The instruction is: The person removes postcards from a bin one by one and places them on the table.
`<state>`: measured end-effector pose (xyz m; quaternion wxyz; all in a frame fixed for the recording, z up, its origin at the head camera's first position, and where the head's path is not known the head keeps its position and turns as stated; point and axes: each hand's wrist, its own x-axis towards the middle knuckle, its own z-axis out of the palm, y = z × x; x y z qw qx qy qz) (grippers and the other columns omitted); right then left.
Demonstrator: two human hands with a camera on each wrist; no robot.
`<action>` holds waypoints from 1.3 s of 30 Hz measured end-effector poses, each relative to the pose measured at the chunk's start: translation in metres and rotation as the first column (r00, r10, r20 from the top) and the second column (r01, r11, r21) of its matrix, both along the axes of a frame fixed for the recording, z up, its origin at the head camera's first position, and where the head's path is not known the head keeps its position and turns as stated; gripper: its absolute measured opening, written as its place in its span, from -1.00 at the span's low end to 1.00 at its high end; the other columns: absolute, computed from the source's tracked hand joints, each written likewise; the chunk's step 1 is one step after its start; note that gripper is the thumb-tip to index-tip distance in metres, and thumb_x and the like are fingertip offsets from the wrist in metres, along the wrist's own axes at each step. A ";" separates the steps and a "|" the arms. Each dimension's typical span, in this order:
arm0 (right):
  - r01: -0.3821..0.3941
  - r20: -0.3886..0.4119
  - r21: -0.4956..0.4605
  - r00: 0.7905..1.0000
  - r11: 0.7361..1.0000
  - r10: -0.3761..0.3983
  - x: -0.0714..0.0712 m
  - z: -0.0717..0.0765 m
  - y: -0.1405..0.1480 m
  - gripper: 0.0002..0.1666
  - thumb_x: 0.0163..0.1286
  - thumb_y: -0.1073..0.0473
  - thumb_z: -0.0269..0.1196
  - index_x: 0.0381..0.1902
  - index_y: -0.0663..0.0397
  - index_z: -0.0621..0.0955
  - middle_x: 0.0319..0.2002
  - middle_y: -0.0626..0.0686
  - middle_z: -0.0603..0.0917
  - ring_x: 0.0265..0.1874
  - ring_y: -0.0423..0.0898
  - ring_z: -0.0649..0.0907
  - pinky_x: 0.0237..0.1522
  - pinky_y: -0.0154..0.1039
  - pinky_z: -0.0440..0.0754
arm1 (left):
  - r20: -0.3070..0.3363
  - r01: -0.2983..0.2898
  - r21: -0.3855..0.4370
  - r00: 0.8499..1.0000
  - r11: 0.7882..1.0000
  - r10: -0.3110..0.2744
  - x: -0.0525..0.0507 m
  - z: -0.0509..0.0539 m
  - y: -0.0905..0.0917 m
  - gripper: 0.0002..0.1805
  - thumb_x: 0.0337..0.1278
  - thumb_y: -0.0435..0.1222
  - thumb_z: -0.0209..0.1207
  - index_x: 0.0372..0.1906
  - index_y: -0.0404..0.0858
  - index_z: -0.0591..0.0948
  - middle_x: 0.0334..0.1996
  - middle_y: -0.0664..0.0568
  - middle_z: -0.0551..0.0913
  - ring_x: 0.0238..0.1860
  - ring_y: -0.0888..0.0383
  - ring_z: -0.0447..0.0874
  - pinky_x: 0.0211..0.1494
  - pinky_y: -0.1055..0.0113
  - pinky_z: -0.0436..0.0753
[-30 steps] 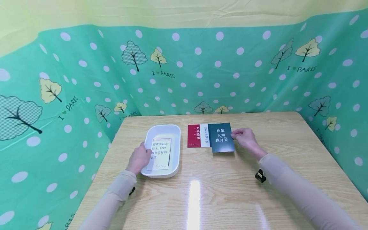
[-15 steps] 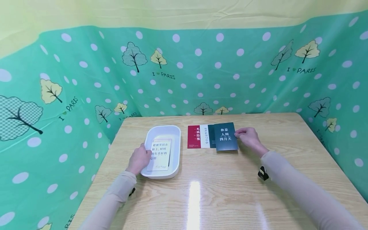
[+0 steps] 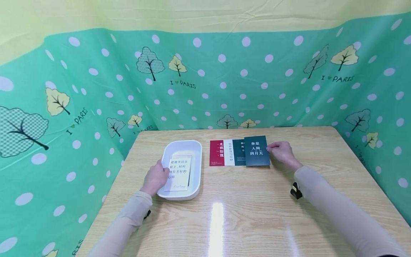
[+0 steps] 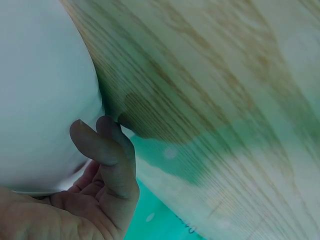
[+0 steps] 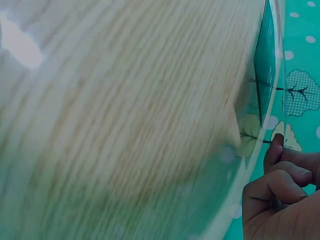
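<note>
My left hand [image 3: 155, 177] grips the left rim of a white plastic basin [image 3: 198, 151], thumb over the edge and fingers on the outside wall. Inside the basin lies a white card [image 3: 179, 173] with printed characters, a darker edge showing beneath it. My right hand [image 3: 282, 154] pinches the right edge of a dark green card [image 3: 257, 151] with white characters. That card overlaps the right side of another dark green card [image 3: 238, 153]. In the right wrist view, the right hand [image 5: 280, 192] has its thumb and forefinger together and the other fingers curled.
Left of the green cards are a white card [image 3: 228, 152] and a red card [image 3: 216, 152], side by side on the wooden table [image 3: 250, 217]. A green curtain [image 3: 224, 60] with trees and dots hangs behind and on both sides.
My right hand has drawn the dark green card rightward, uncovering more of the white card and the other green card. The left hand and basin have not moved.
</note>
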<state>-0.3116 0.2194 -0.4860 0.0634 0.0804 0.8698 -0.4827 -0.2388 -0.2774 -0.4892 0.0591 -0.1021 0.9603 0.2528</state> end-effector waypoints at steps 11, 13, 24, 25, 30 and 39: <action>-0.007 0.033 -0.013 0.999 1.000 0.008 -0.011 -0.007 0.000 -0.62 0.60 0.25 0.15 0.20 0.44 0.61 0.24 0.41 0.57 0.30 0.29 0.49 0.40 0.17 0.45 | 0.015 -0.009 0.012 1.000 1.000 0.009 0.001 0.000 0.002 -0.42 0.56 -0.25 -0.05 0.45 -0.56 0.28 -0.18 -0.30 0.66 -0.31 -0.06 0.68 -0.32 0.13 0.69; -0.006 0.041 -0.017 0.999 1.000 0.006 -0.012 -0.008 0.000 -0.62 0.60 0.25 0.14 0.21 0.43 0.61 0.25 0.40 0.56 0.30 0.28 0.49 0.40 0.17 0.44 | 0.018 -0.013 0.011 1.000 1.000 0.013 0.001 0.000 0.002 -0.42 0.56 -0.24 -0.05 0.45 -0.56 0.28 -0.17 -0.30 0.66 -0.31 -0.05 0.68 -0.32 0.14 0.69; -0.021 0.052 -0.002 0.998 1.000 0.021 -0.019 -0.013 0.000 -0.61 0.61 0.24 0.16 0.23 0.41 0.61 0.27 0.39 0.55 0.24 0.24 0.51 0.33 0.14 0.50 | 0.032 -0.029 0.027 0.999 0.999 0.028 -0.001 0.002 0.003 -0.38 0.58 -0.24 -0.06 0.50 -0.57 0.22 -0.09 -0.35 0.65 -0.27 -0.06 0.68 -0.29 0.14 0.71; -0.021 0.056 0.004 0.998 1.000 0.021 -0.019 -0.013 0.000 -0.61 0.61 0.23 0.16 0.23 0.40 0.61 0.27 0.39 0.56 0.23 0.23 0.52 0.31 0.12 0.51 | 0.033 -0.031 0.029 0.999 0.999 0.030 -0.001 0.002 0.003 -0.38 0.58 -0.24 -0.06 0.51 -0.56 0.21 -0.09 -0.35 0.65 -0.28 -0.06 0.68 -0.30 0.15 0.71; -0.013 0.067 0.036 0.998 0.999 0.010 -0.022 -0.017 0.001 -0.61 0.62 0.21 0.15 0.23 0.37 0.61 0.25 0.37 0.56 0.17 0.20 0.54 0.19 0.04 0.57 | 0.021 -0.027 0.026 0.999 0.999 0.026 -0.003 0.002 0.005 -0.39 0.58 -0.24 -0.06 0.50 -0.56 0.23 -0.12 -0.33 0.65 -0.30 -0.05 0.67 -0.34 0.18 0.69; -0.012 0.057 0.045 0.998 0.999 0.010 -0.022 -0.019 0.000 -0.61 0.61 0.21 0.19 0.21 0.39 0.63 0.23 0.38 0.59 0.13 0.20 0.57 0.16 0.03 0.62 | 0.009 -0.027 0.024 1.000 0.999 0.027 0.000 -0.001 0.004 -0.40 0.57 -0.25 -0.06 0.48 -0.56 0.25 -0.17 -0.31 0.66 -0.31 -0.05 0.68 -0.34 0.16 0.70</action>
